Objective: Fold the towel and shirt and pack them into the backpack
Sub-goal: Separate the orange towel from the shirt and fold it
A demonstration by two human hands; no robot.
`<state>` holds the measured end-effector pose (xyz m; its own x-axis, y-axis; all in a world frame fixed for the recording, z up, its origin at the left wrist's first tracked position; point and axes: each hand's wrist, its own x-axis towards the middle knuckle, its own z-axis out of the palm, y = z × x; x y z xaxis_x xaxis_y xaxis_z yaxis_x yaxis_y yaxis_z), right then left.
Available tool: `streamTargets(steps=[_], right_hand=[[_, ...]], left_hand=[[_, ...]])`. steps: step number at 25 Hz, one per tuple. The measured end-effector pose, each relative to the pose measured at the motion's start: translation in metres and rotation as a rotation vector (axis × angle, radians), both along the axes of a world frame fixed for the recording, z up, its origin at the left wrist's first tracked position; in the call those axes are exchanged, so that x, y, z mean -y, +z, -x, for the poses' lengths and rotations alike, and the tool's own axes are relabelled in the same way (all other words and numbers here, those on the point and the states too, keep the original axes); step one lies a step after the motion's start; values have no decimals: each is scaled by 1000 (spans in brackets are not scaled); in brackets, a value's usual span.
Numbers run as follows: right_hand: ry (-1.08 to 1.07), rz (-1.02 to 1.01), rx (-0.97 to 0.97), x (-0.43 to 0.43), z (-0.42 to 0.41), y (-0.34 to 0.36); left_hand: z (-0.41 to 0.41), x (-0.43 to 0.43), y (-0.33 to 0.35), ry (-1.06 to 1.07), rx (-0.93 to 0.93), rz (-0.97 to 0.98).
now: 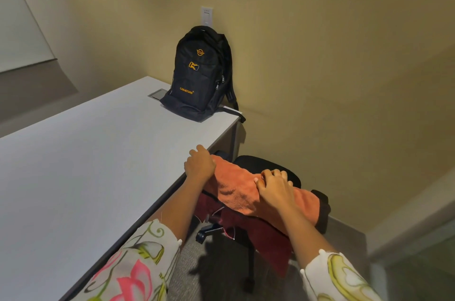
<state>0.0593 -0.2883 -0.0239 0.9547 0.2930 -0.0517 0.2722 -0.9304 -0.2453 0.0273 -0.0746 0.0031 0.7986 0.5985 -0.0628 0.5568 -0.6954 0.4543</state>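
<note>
Beside the counter's [98, 152] near edge, an orange towel [236, 192] lies draped over a black office chair [261, 162], on top of a dark red shirt [266, 236] that hangs below it. The left hand [199, 165] curls its fingers over the towel's end next to the counter, and the right hand [273, 187] grips the cloth further along, its fingers bent into a fold. The black backpack [199, 74] stands upright at the counter's far corner against the wall, well apart from both hands.

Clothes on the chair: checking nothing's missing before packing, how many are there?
2: the orange towel draped on top; the dark red shirt hanging beneath it. Others may be hidden underneath.
</note>
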Motion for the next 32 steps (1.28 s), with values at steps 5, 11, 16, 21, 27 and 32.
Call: streamTargets(steps=[5,11,16,21,27,32], right_hand=[[-30,-13,-3,7,3,1],[-180,-130,94,21,-8,12],[-364,-150,4,28,-20,22],[-287,-15,-261,8,-14,26],[-228,93,-244,-22,-13,13],[-110,219,59,-33,-8,16]], left_hand=[[0,6,-7,-58,-35,26],[-43,8,41,84,125,681],[-61,-11,106,186,559,887],[-78,-71,158,268,761,907],[-75,-116,171,327,854,1050],[-67,-137,163,345,807,1058]])
